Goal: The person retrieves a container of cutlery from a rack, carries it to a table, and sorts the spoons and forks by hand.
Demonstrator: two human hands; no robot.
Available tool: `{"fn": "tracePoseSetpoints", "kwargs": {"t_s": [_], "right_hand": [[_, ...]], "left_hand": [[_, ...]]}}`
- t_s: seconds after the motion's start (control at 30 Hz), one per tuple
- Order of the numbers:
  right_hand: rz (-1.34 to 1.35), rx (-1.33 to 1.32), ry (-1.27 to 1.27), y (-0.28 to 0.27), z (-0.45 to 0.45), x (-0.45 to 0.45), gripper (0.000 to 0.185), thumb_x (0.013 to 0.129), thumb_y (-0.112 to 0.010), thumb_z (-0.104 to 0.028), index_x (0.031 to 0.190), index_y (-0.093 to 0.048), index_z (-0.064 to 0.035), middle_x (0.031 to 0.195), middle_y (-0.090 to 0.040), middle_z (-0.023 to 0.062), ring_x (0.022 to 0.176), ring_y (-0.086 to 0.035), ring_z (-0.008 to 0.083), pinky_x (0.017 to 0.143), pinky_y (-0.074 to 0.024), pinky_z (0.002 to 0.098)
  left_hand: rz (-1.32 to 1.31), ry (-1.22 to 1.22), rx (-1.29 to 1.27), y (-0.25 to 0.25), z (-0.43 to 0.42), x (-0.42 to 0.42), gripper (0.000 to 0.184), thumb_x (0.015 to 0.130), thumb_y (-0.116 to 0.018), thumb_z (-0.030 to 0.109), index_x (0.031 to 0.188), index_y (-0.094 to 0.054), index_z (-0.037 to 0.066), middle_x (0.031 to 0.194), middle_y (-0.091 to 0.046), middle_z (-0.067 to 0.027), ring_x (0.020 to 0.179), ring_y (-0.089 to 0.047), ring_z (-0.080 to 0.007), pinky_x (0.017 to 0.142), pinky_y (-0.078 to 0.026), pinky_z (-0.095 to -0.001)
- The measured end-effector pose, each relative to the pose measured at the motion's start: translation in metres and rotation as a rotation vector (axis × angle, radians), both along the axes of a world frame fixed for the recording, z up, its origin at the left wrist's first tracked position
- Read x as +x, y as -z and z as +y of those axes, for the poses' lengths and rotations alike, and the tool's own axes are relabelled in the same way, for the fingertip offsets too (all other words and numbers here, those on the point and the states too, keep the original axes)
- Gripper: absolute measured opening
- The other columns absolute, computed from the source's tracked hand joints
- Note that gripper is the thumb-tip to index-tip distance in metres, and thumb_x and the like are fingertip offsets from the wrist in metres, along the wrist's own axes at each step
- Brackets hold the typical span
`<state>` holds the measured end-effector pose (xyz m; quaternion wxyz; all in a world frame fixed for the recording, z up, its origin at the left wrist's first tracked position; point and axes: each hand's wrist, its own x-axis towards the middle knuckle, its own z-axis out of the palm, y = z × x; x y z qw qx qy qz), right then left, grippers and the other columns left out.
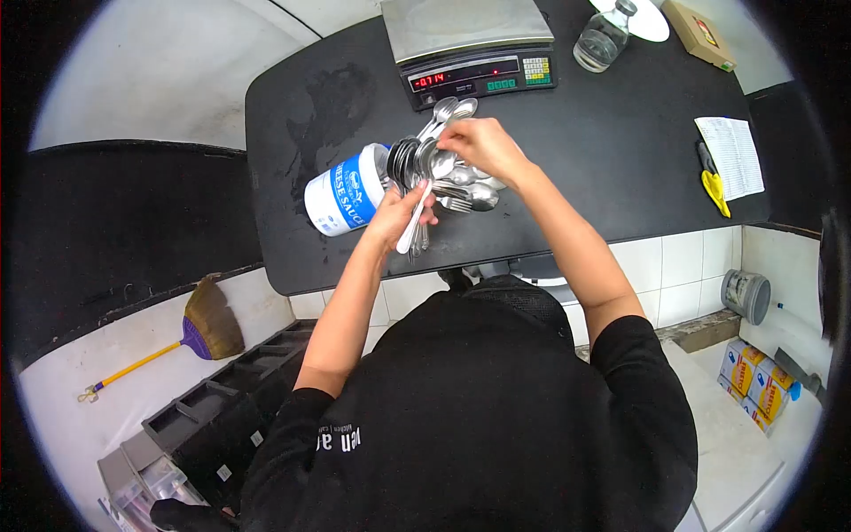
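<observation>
My left hand (403, 215) is closed round the handles of a bundle of spoons (406, 162), their bowls pointing up. Just right of them, my right hand (477, 146) pinches at a spoon (438, 162) beside the bundle; the fingertips partly hide the contact. More spoons and forks (479, 195) lie in a loose pile on the black table (612, 151), under and right of my hands. A white and blue cheese sauce tub (341, 195) lies on its side to the left, its mouth toward the cutlery.
A digital scale (470, 44) stands behind the pile. Farther right are a glass bottle (605, 37), a small box (698, 34), a paper sheet (731, 157) and a yellow and black item (714, 188). A broom (211, 324) leans at the lower left.
</observation>
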<state>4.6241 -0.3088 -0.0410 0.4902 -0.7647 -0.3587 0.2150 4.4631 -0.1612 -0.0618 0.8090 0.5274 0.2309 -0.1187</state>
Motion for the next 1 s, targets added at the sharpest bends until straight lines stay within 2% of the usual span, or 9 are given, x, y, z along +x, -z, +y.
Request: {"fn": "tracePoseSetpoints", "kwargs": {"t_s": [0.03,0.07,0.2,0.27,0.47,0.57,0.7,0.87,1.0], "right_hand": [[0.360,-0.126,0.119,-0.001,-0.002,0.001,0.024,0.083,-0.067,-0.024,0.089,-0.069,-0.0018,0.082,-0.068,0.0187,0.084,-0.067,0.0299,0.075,-0.0510,0.0399],[0.361,-0.126,0.114,0.016,-0.007,0.006,0.024,0.083,-0.067,-0.024,0.089,-0.069,-0.0018,0.082,-0.068,0.0187,0.084,-0.067,0.0299,0.075,-0.0510,0.0399],[-0.329,-0.647,0.357,0.156,-0.032,0.014,0.025,0.080,-0.069,-0.028,0.089,-0.069,-0.0050,0.086,-0.068,0.0189,0.088,-0.066,0.0346,0.080,-0.0500,0.0435],[-0.193,-0.593,0.370,0.172,-0.038,0.015,0.022,0.080,-0.067,-0.025,0.088,-0.069,-0.0050,0.085,-0.068,0.0183,0.086,-0.066,0.0343,0.078,-0.0499,0.0434],[-0.124,-0.454,0.415,0.156,-0.048,0.034,0.017,0.082,-0.063,-0.019,0.091,-0.068,-0.0054,0.081,-0.069,0.0171,0.078,-0.067,0.0312,0.074,-0.0517,0.0410],[0.265,-0.256,0.453,0.139,-0.053,0.043,0.013,0.085,-0.058,-0.011,0.088,-0.065,-0.0014,0.068,-0.065,0.0102,0.058,-0.063,0.0159,0.059,-0.0512,0.0305],[0.206,-0.243,0.431,0.119,-0.063,0.050,0.013,0.088,-0.059,-0.011,0.092,-0.065,-0.0002,0.071,-0.065,0.0082,0.059,-0.062,0.0145,0.057,-0.0507,0.0294],[0.252,-0.173,0.378,0.055,-0.060,0.041,0.013,0.087,-0.062,-0.014,0.092,-0.066,-0.0015,0.072,-0.065,0.0076,0.062,-0.061,0.0125,0.058,-0.0512,0.0305],[-0.173,-0.066,-0.031,-0.001,-0.022,0.006,0.013,0.085,-0.065,-0.012,0.091,-0.066,-0.0001,0.078,-0.067,0.0110,0.068,-0.064,0.0160,0.065,-0.0515,0.0307]], "left_hand": [[-0.009,-0.012,-0.006,0.003,-0.002,-0.002,0.026,0.096,-0.054,0.033,0.095,-0.051,0.007,0.068,-0.045,0.0032,0.050,-0.042,-0.0076,0.064,-0.052,-0.0327],[-0.008,-0.017,-0.005,0.008,0.001,-0.005,0.026,0.096,-0.054,0.033,0.095,-0.051,0.007,0.068,-0.045,0.0032,0.050,-0.042,-0.0076,0.064,-0.052,-0.0327],[0.022,-0.199,-0.225,0.020,0.013,-0.016,0.040,0.094,-0.052,0.045,0.105,-0.050,0.007,0.065,-0.039,0.0062,0.050,-0.039,-0.0066,0.063,-0.049,-0.0306],[0.005,-0.229,-0.244,0.020,0.019,-0.020,0.038,0.092,-0.056,0.043,0.103,-0.049,0.007,0.064,-0.039,0.0059,0.048,-0.040,-0.0074,0.061,-0.050,-0.0307],[0.007,-0.280,-0.042,0.001,0.031,-0.020,0.025,0.089,-0.063,0.025,0.102,-0.057,0.004,0.083,-0.063,-0.0073,0.050,-0.046,-0.0103,0.057,-0.052,-0.0322],[-0.012,-0.309,-0.045,0.001,0.034,-0.019,0.022,0.090,-0.062,0.025,0.101,-0.058,0.006,0.090,-0.068,-0.0097,0.050,-0.045,-0.0111,0.058,-0.051,-0.0329],[-0.025,-0.284,-0.059,0.003,0.042,-0.021,0.025,0.089,-0.063,0.024,0.102,-0.056,0.005,0.096,-0.067,-0.0130,0.051,-0.050,-0.0125,0.058,-0.052,-0.0333],[-0.025,-0.266,0.049,-0.010,0.038,-0.011,0.028,0.094,-0.057,0.023,0.112,-0.057,0.002,0.109,-0.066,-0.0163,0.083,-0.068,-0.0213,0.069,-0.056,-0.0312],[0.018,-0.119,0.191,0.009,0.035,0.000,0.034,0.094,-0.056,0.022,0.117,-0.053,-0.003,0.106,-0.067,-0.0170,0.091,-0.067,-0.0230,0.072,-0.055,-0.0306]]}}
